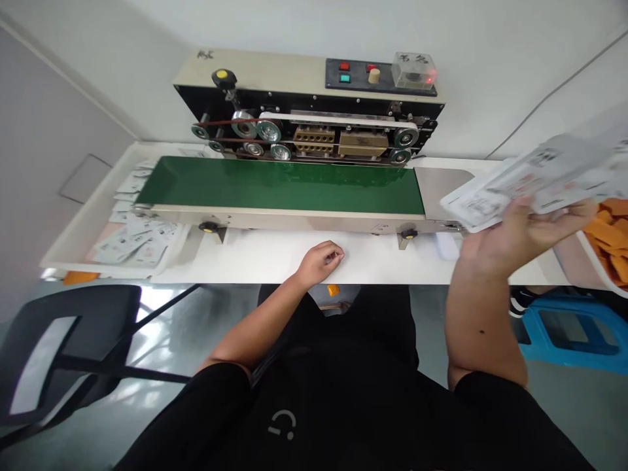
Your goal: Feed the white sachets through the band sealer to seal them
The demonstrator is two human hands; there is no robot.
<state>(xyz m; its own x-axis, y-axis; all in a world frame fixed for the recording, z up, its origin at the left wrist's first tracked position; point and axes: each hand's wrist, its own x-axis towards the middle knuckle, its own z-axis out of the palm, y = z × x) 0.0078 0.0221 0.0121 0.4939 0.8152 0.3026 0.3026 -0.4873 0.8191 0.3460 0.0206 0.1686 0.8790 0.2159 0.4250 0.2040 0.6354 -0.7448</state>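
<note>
My left hand rests on the white table near its front edge, fingers curled into a loose fist with nothing visible in it. My right hand is raised at the right, gripping a stack of clear printed pouches that fans out up and to the right. In front of me stands a band sealing machine with a green conveyor belt, which is bare.
Sealed white pouches lie piled in a tray at the belt's left end. A bin of orange pieces sits at the far right. A black chair stands lower left, a blue stool lower right. One orange piece lies below the table edge.
</note>
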